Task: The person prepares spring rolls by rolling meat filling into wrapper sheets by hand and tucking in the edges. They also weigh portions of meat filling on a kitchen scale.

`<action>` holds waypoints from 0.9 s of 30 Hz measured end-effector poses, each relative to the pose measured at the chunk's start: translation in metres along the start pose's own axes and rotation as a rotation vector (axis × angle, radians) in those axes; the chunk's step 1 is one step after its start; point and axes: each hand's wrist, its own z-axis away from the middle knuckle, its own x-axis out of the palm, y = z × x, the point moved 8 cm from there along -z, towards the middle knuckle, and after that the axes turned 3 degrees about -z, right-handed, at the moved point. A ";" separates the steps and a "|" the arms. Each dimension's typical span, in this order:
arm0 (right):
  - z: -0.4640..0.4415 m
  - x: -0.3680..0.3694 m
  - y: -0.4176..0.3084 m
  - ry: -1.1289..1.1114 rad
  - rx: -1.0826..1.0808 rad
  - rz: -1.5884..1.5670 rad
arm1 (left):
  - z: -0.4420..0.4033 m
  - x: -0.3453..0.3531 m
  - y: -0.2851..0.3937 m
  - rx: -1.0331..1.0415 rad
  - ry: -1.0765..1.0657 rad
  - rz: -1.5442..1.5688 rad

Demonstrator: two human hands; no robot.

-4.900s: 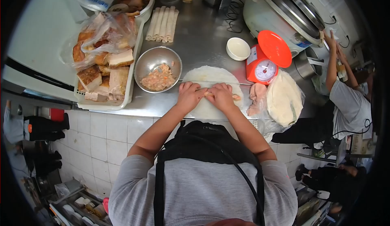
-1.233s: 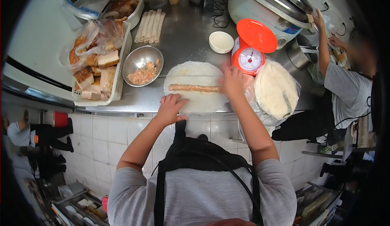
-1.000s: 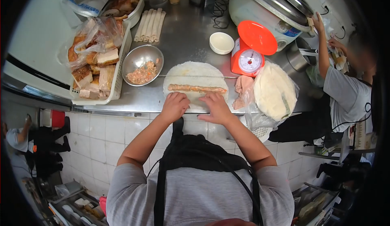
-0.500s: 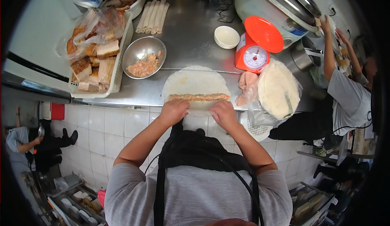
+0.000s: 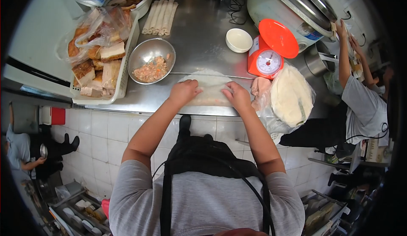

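A thin, round, pale wrapper [image 5: 208, 81] lies at the front edge of the steel table, its near part folded over a strip of minced filling that shows faintly through. My left hand [image 5: 185, 93] grips the folded sheet at its left side, fingers bent. At the right side, my right hand [image 5: 236, 96] pinches the same fold between thumb and fingers. To the left is a metal bowl [image 5: 137, 54] with some orange-pink minced filling [image 5: 151, 70]. On the right, a stack of wrappers [image 5: 291, 94] rests in a plastic bag beside a crumpled pink cloth [image 5: 259, 85].
Several finished-looking rolls [image 5: 160, 18] lie at the back. A red kitchen scale [image 5: 266, 62] and white bowl [image 5: 239, 40] stand right of centre. A white crate [image 5: 130, 51] of meat chunks [image 5: 111, 73] is at left. A co-worker [image 5: 364, 104] is at far right, another person [image 5: 21, 147] at far left.
Both hands have moved forward, away from my body, folding the near edge of the wrapper over the filling strip, which is now covered. My view has shifted slightly.
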 end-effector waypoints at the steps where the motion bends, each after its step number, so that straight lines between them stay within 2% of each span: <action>1: 0.000 0.002 0.004 0.004 0.016 -0.007 | -0.002 0.002 -0.003 -0.014 -0.036 0.006; 2: -0.001 0.003 0.007 0.007 0.030 -0.014 | -0.003 0.004 -0.005 -0.030 -0.071 0.011; 5: -0.001 -0.016 -0.028 0.132 -0.215 0.214 | -0.004 0.010 -0.008 -0.075 -0.132 -0.011; 8: 0.014 -0.006 -0.054 0.006 -0.439 0.121 | -0.004 0.007 -0.007 -0.057 -0.072 0.008; 14: 0.024 0.016 -0.035 -0.102 -0.319 -0.066 | -0.002 0.009 -0.013 -0.102 -0.095 0.028; 17: 0.026 0.020 -0.033 -0.120 -0.346 -0.064 | 0.000 0.009 -0.026 -0.232 -0.204 -0.020; 20: 0.023 0.024 -0.031 -0.219 -0.353 -0.048 | 0.002 -0.006 -0.031 -0.288 -0.112 0.012; 23: 0.020 0.021 -0.046 -0.222 -0.341 0.010 | -0.011 -0.015 -0.015 -0.168 -0.006 0.064; 27: 0.029 0.040 -0.058 -0.237 -0.369 0.029 | -0.037 0.008 -0.004 -0.068 -0.134 0.086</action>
